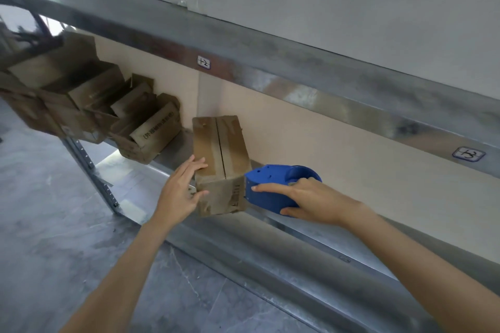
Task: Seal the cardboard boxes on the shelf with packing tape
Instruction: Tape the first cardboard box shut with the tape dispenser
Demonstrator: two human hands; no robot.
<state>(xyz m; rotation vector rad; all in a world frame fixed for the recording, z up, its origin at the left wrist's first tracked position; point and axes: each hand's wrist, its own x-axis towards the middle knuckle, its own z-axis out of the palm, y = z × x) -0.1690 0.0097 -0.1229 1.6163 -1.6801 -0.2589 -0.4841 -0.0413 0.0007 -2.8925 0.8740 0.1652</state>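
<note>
Two hands work at a galvanised metal shelf, its grey front lip running slantwise across the view. One cardboard box stands at the shelf's front edge, flaps folded down, with a dark seam along the middle of its top. The left hand holds the box's near left corner, fingers laid on the top and thumb against the front face. The right hand grips a blue tape dispenser, forefinger stretched along its side; the dispenser's nose touches the box's right near edge. Further left on the shelf lie several open boxes, tumbled together. Behind is a beige wall. Overhead, a metal beam carries two small handwritten labels. Below lies a mottled grey floor.
</note>
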